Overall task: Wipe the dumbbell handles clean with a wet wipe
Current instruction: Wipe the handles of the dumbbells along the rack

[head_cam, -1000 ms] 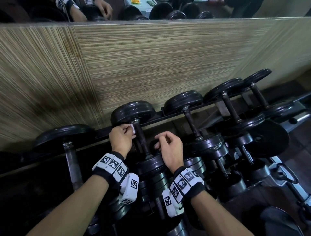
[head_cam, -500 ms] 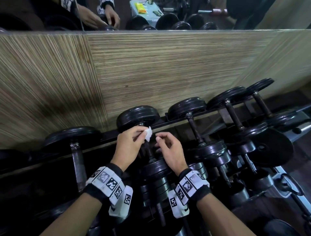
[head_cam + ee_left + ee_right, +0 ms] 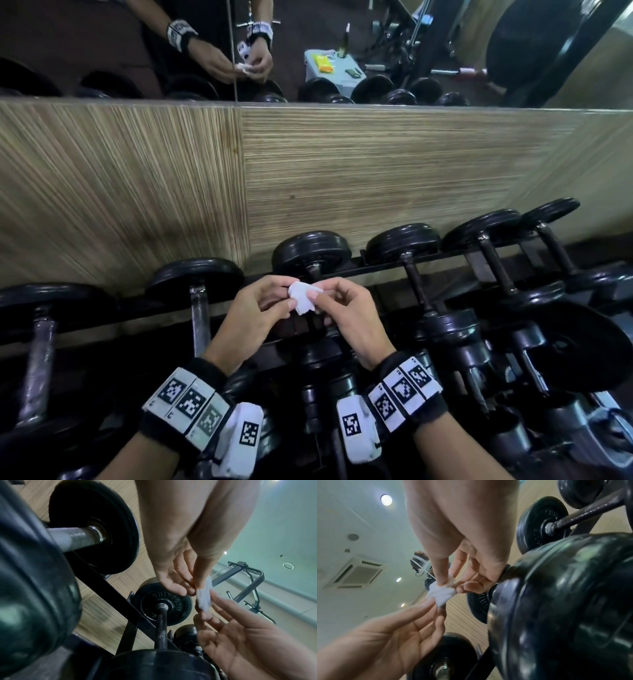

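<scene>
Wet wipe (image 3: 302, 302): small, white, crumpled, held in the air between both hands above the dumbbell rack (image 3: 376, 269)
Left hand (image 3: 255, 317): thumb and fingertips pinch the wipe's left edge
Right hand (image 3: 349, 317): thumb and fingertips pinch its right edge
Nearest dumbbell handle (image 3: 314, 274): just beyond the hands, untouched
Backdrop: striped wood panel (image 3: 342, 178)

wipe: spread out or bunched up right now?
Bunched up. The wet wipe is a small crumpled wad pinched between left hand and right hand.
</scene>
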The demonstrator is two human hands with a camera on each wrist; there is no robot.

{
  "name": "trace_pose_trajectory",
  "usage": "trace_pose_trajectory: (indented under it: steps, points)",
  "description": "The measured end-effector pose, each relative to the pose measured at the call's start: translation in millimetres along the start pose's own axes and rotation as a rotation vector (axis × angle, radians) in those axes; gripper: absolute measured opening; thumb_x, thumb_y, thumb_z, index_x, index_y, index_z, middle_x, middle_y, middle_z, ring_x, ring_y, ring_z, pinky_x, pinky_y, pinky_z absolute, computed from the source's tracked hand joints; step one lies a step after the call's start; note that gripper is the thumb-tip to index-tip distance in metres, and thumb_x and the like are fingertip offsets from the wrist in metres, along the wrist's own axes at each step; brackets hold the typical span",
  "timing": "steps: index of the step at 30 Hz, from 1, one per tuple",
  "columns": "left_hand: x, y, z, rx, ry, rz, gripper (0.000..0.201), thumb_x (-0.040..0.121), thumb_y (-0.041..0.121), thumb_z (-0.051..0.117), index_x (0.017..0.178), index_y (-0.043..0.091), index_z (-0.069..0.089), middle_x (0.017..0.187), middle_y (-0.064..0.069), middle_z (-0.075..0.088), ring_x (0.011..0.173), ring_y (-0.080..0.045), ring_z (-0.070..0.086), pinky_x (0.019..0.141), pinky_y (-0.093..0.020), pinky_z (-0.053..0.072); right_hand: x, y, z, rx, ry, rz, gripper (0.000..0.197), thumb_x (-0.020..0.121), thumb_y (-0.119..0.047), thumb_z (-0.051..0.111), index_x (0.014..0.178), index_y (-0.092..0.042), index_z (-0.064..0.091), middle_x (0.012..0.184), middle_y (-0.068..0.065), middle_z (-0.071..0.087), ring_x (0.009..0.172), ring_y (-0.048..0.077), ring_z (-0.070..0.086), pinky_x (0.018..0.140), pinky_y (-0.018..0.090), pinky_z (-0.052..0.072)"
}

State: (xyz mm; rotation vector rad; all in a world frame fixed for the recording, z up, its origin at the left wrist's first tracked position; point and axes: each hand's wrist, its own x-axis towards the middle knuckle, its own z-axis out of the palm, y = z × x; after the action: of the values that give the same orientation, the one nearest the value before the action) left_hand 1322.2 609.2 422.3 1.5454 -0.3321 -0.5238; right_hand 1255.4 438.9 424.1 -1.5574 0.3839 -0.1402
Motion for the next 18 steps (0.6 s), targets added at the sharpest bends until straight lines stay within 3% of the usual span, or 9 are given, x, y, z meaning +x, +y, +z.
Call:
trace_pose_trajectory:
  steps: [4,8,12,15,18]
  points:
    - [-6,4,-3,0.092,0.048,0.078,0.026,0.091,-0.003,0.064,0.100,0.021,0.070,0.092,0.004,0.076,0.091,-0.011,0.070,0.079,-0.024,0.055,-10,-9,6,0.130,-0.026,0.046,0.008,0.093,-0.009,0.069,0.094,-0.001,0.069,0.072,0.007,0.068,0.060,0.008,0.059,0.053,0.020,0.045]
    - [-10,5,-7,0.199,0.073,0.127,0.021,0.093,0.005,0.065,0.101,0.023,0.071,0.090,0.005,0.074,0.090,-0.012,0.070,0.088,-0.036,0.056,-14,-15,9,0.200,0.026,0.111,0.009,0.096,-0.010,0.065,0.098,-0.001,0.067,0.080,0.011,0.069,0.066,0.013,0.063,0.055,0.022,0.048]
    - [-16,10,-4,0.148,0.045,0.099,0.021,0.093,0.008,0.065,0.106,0.024,0.069,0.092,-0.002,0.071,0.093,-0.016,0.070,0.092,-0.042,0.056,-20,-17,17,0.176,0.033,0.069,0.015,0.097,-0.004,0.061,0.111,-0.005,0.067,0.090,0.012,0.074,0.073,0.020,0.070,0.065,0.024,0.056]
    - [-19,13,-2,0.147,0.064,0.101,0.017,0.091,0.017,0.070,0.106,0.025,0.070,0.094,-0.001,0.072,0.094,-0.012,0.070,0.090,-0.038,0.056,-27,-21,23,0.133,0.007,0.028,0.016,0.100,-0.010,0.059,0.110,-0.006,0.070,0.097,0.016,0.075,0.080,0.022,0.070,0.073,0.026,0.057]
    - [-20,17,-3,0.130,0.123,0.119,0.009,0.089,0.016,0.072,0.097,0.021,0.074,0.089,0.001,0.075,0.089,-0.012,0.070,0.083,-0.035,0.058,-33,-27,25,-0.023,-0.030,-0.028,0.017,0.098,-0.023,0.064,0.107,-0.015,0.076,0.106,0.003,0.075,0.091,0.014,0.071,0.080,0.025,0.057]
